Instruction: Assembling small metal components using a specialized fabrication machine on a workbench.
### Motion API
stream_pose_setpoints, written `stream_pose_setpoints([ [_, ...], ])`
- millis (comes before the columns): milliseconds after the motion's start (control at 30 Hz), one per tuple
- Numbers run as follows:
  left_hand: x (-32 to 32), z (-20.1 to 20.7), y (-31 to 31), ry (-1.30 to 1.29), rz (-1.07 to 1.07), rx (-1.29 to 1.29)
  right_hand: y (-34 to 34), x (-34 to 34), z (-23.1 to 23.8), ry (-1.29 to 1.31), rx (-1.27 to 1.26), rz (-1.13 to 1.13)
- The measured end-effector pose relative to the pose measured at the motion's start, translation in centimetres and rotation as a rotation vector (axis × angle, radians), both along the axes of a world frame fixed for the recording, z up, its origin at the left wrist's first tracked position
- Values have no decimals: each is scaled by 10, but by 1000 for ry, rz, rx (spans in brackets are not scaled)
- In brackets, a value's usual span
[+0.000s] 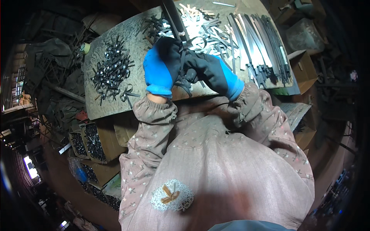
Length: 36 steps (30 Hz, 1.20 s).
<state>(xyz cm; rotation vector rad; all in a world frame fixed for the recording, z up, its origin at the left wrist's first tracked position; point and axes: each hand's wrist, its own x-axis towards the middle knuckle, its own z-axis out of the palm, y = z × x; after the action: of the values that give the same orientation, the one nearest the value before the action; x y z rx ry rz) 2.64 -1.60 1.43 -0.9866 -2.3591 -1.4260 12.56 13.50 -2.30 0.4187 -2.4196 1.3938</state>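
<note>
My left hand (162, 67) and my right hand (212, 69), in blue gloves with black palms and fingers, meet over the table's near part. Both are closed around a narrow dark strip (183, 57) that shows between them; most of it is hidden by the fingers. Just beyond the hands, a dark upright bar (173, 17) comes down to the same spot. Loose short strips (208, 32) lie heaped behind my hands, some shining in bright light. On the left is a pile of strips bent into loops (112, 71).
Long flat strips (258, 42) lie side by side at the table's right. The worktable (133, 42) has a worn surface. A tape roll (85, 48) sits at its left edge. Boxes of dark pieces (94, 140) stand below on the left; an open cardboard box (304, 71) is at right.
</note>
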Motion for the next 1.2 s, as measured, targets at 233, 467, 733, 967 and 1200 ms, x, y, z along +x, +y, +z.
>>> stream_pose_setpoints([
  [233, -42, -14, 11, -72, 79, -102, 7, -26, 11, -194, -351, 54],
  [467, -59, -21, 16, -281, 76, 18, 14, -36, 23, -88, -166, 77],
  [733, -57, -13, 8, 35, -76, -191, 25, -33, -3, -252, -370, 65],
  [967, -14, -7, 5, -268, -101, 171, 16, -26, 33, -207, -745, -341],
  [1200, 21, -8, -20, -165, -14, 61, -8, -10, 29, -85, -320, -396],
])
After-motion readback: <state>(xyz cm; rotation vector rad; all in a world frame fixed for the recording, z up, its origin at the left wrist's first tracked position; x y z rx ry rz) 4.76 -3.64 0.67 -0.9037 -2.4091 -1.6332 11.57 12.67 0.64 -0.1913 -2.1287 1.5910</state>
